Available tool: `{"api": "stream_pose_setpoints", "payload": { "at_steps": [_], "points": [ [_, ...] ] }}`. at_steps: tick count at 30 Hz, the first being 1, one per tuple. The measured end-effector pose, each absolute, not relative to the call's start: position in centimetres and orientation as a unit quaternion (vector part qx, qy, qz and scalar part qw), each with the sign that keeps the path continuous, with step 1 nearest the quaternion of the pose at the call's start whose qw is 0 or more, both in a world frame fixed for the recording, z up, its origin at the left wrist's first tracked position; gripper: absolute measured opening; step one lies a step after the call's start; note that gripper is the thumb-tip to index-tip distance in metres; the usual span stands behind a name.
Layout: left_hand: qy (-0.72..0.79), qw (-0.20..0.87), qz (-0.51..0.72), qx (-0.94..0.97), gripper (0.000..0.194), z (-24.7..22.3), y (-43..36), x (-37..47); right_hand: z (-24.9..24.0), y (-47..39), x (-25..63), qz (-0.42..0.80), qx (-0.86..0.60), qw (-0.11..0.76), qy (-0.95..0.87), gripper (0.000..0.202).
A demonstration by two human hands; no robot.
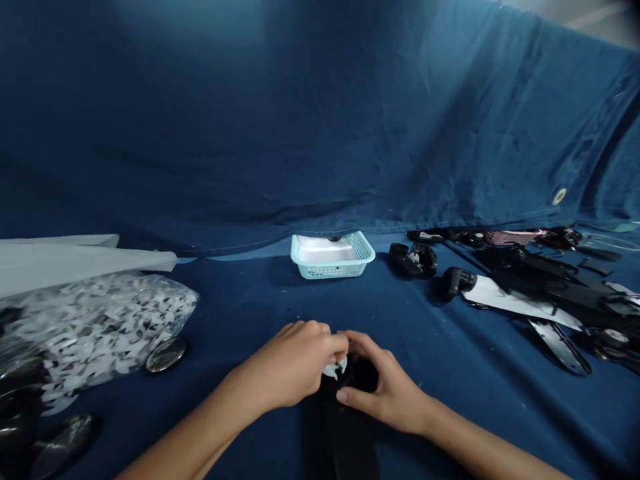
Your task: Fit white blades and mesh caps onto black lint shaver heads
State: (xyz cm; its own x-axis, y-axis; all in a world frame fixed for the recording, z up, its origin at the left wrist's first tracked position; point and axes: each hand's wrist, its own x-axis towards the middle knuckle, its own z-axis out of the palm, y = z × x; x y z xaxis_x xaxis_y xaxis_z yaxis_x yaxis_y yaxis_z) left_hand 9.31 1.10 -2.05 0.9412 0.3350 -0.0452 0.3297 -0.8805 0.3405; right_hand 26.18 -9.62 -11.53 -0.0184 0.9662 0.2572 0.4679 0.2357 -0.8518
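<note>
Near the front middle of the blue cloth, my two hands meet over a long black part (350,437) with a rounded head; its exact kind cannot be made out. My left hand (306,360) is closed, fingers pinched on a small white plastic piece (331,370) at the head of the black part. My right hand (385,387) curves round the right side of that head, thumb on the near side and fingers on the far side. The fingers partly hide where the white piece meets the black part.
A light-blue basket (333,272) stands ahead. At left lie a clear bag of white plastic pieces (125,327) and a round, shiny-rimmed disc (167,355). To the right are a black housing (414,260), a black-and-white long part (515,300) and piled black parts (560,280).
</note>
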Motion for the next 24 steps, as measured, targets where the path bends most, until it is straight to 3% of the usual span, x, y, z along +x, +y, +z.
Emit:
{"api": "stream_pose_setpoints", "payload": {
  "at_steps": [24],
  "points": [
    [0.135,0.155,0.017,0.978,0.023,-0.7,1.6,8.7,-11.9,-9.7,26.3,0.295,-0.565,0.417,-0.649,0.077]
  ]
}}
